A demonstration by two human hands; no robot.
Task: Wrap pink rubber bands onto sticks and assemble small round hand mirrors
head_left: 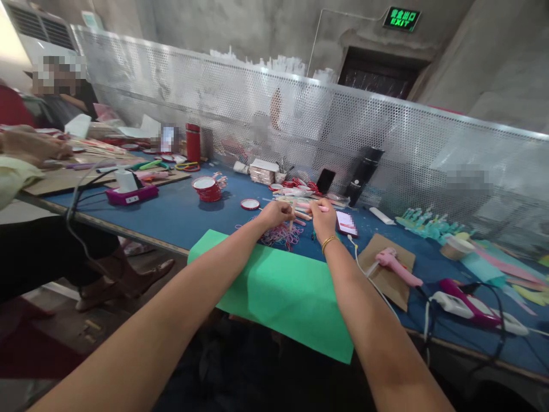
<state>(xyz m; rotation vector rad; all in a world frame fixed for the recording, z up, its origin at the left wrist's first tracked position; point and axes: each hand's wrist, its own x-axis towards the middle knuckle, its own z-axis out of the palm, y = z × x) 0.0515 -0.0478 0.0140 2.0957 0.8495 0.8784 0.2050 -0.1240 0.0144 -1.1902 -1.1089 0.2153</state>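
Observation:
My left hand (pixel 277 215) is closed, its fingertips pinching a thin pale strip (pixel 292 220) that points downward. My right hand (pixel 323 218), with a gold bracelet at the wrist, is closed round a pink pen-like stick (pixel 315 206) pointing toward my left hand. Beneath my left hand lies a tangle of pink and purple cords (pixel 281 236). A green sheet (pixel 274 286) hangs over the table's front edge under my forearms. Several pale and pink sticks lie just behind my hands.
Right of me, a lit phone (pixel 346 223) and a pink glue gun (pixel 398 268) on cardboard (pixel 369 249) lie near cables and a purple power strip (pixel 467 303). To the left are red-rimmed round pieces (pixel 208 189) and another power strip (pixel 132 194). A co-worker's sleeve (pixel 17 180) reaches in.

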